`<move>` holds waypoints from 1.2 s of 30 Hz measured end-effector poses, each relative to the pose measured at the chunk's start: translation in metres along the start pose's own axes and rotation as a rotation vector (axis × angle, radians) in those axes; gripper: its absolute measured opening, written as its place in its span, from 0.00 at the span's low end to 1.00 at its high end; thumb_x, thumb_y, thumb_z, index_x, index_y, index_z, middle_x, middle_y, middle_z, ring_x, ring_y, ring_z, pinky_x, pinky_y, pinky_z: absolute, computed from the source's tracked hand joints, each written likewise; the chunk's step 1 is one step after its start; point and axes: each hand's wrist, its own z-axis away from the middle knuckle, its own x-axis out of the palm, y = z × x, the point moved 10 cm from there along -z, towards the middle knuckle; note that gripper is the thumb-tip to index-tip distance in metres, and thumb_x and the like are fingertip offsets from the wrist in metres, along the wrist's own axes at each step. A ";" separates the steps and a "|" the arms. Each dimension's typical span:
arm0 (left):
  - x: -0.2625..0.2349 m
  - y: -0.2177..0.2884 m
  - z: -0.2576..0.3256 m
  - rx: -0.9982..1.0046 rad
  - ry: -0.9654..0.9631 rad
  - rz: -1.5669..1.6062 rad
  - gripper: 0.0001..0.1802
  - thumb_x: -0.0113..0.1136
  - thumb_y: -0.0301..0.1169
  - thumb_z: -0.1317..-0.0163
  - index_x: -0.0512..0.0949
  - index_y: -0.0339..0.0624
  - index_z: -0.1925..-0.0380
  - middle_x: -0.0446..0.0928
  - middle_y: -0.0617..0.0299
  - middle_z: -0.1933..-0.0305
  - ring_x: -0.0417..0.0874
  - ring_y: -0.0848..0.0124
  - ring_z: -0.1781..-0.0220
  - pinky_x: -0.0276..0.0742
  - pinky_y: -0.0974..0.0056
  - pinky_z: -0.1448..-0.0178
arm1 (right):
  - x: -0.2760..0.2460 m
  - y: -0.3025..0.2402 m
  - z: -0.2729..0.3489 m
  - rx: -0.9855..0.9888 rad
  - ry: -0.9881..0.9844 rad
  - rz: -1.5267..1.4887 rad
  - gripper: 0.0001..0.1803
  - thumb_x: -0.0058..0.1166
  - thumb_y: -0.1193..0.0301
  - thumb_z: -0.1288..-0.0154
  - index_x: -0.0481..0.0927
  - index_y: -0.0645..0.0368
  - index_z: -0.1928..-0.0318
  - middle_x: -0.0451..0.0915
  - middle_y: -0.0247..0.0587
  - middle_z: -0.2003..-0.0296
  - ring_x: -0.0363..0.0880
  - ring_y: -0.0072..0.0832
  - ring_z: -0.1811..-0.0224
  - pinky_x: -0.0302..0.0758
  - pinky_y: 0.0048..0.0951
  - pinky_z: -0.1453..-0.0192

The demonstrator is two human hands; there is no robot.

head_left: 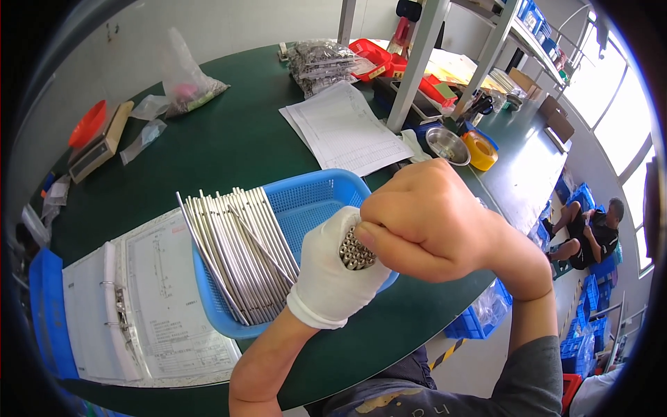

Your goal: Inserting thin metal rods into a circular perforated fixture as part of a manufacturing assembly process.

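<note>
My left hand (333, 274), in a white glove, is wrapped round a bundle of thin metal tubes (357, 251), their hollow ends facing up. Close over those ends is my bare right hand (427, 222), its fingers curled in and its thumb tip touching the bundle's edge. What the right fingers pinch, if anything, is hidden. Under and beside the glove stands a blue plastic basket (316, 191). Many long silvery tubes (233, 250) lie side by side across its left part, with one slanting over the others.
An open ring binder (163, 299) lies left of the basket. Behind are paper sheets (344, 128), bagged small parts (322, 66) and a scale (101, 142) with a red tray. Shelf posts (417, 66), a metal bowl (448, 146) and yellow tape (479, 151) stand right. A person (587, 233) sits beyond.
</note>
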 end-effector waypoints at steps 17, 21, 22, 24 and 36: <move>-0.005 -0.002 0.000 0.014 0.031 0.053 0.11 0.66 0.26 0.49 0.74 0.39 0.69 0.75 0.61 0.75 0.76 0.72 0.75 0.72 0.67 0.68 | -0.004 -0.004 0.000 -0.036 0.077 0.079 0.09 0.53 0.74 0.44 0.74 0.62 0.79 0.68 0.40 0.87 0.68 0.39 0.86 0.62 0.35 0.81; -0.003 0.005 -0.002 0.018 0.024 0.014 0.10 0.66 0.26 0.49 0.74 0.39 0.69 0.75 0.62 0.75 0.75 0.74 0.75 0.72 0.69 0.68 | -0.011 -0.003 0.004 -0.031 0.117 0.056 0.09 0.53 0.74 0.44 0.73 0.62 0.79 0.67 0.40 0.87 0.68 0.39 0.86 0.61 0.36 0.81; -0.003 0.004 -0.001 0.011 0.018 0.022 0.10 0.66 0.25 0.48 0.74 0.39 0.69 0.75 0.62 0.75 0.75 0.74 0.75 0.72 0.69 0.68 | -0.009 -0.003 0.004 -0.027 0.104 0.055 0.09 0.53 0.74 0.44 0.73 0.62 0.80 0.67 0.41 0.87 0.67 0.40 0.86 0.61 0.37 0.81; -0.003 0.002 -0.002 0.005 0.013 0.031 0.10 0.66 0.25 0.48 0.74 0.39 0.69 0.75 0.62 0.76 0.75 0.75 0.76 0.72 0.69 0.69 | -0.007 -0.003 0.004 -0.016 0.092 0.057 0.09 0.53 0.74 0.43 0.73 0.62 0.80 0.67 0.41 0.87 0.67 0.40 0.86 0.61 0.37 0.81; -0.003 0.006 -0.002 0.026 0.017 0.010 0.10 0.66 0.25 0.49 0.74 0.40 0.69 0.75 0.62 0.76 0.75 0.73 0.76 0.72 0.68 0.69 | 0.001 0.002 0.001 0.017 0.017 -0.005 0.09 0.52 0.73 0.42 0.75 0.63 0.78 0.68 0.42 0.87 0.68 0.41 0.85 0.62 0.37 0.80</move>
